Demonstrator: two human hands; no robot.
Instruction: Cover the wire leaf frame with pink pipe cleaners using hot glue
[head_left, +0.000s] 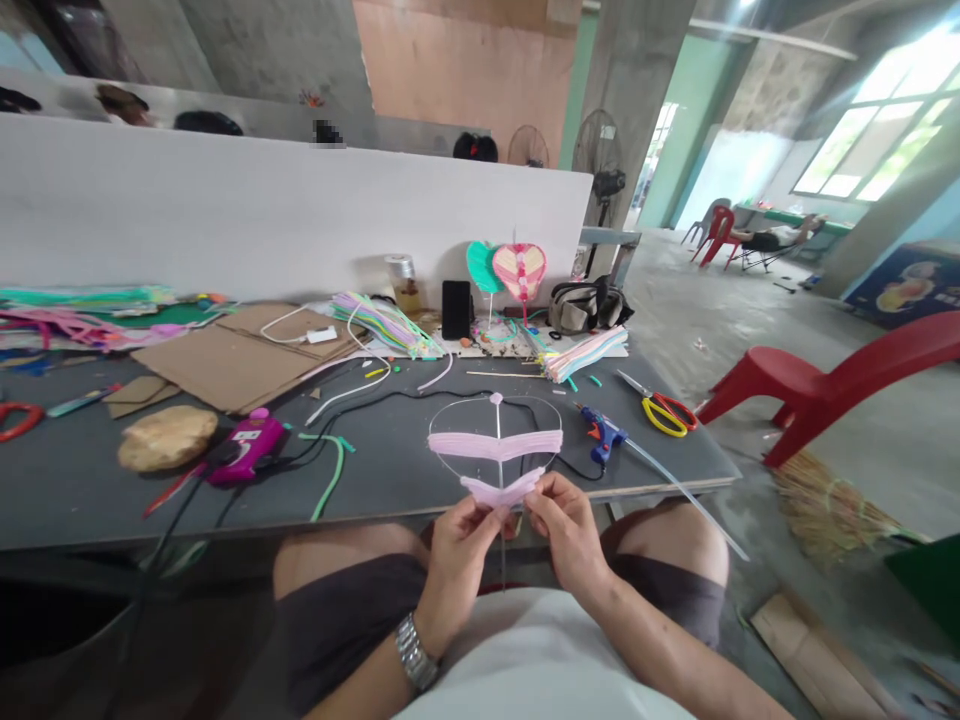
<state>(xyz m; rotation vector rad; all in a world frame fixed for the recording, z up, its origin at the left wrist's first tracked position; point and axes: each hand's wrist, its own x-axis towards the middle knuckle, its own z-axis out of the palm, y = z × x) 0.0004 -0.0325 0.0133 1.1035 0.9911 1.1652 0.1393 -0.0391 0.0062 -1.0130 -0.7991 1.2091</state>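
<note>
A heart-shaped wire frame [495, 440] on a thin stick stands over the table's front edge, with two bands of pale pink strands woven across it. My left hand [461, 560], with a metal watch on its wrist, pinches the lower pink band and the stick from the left. From the right, my right hand [566, 530] pinches the same lower band. Both hands hover above my lap, just in front of the table [390, 470].
On the grey table lie a blue glue gun [602, 432], yellow-handled scissors [660, 410], a pink glue gun [247, 448], cardboard sheets [232, 360], bundles of coloured strands [585, 352] and two finished heart fans [517, 270]. A red plastic chair [825, 385] stands to the right.
</note>
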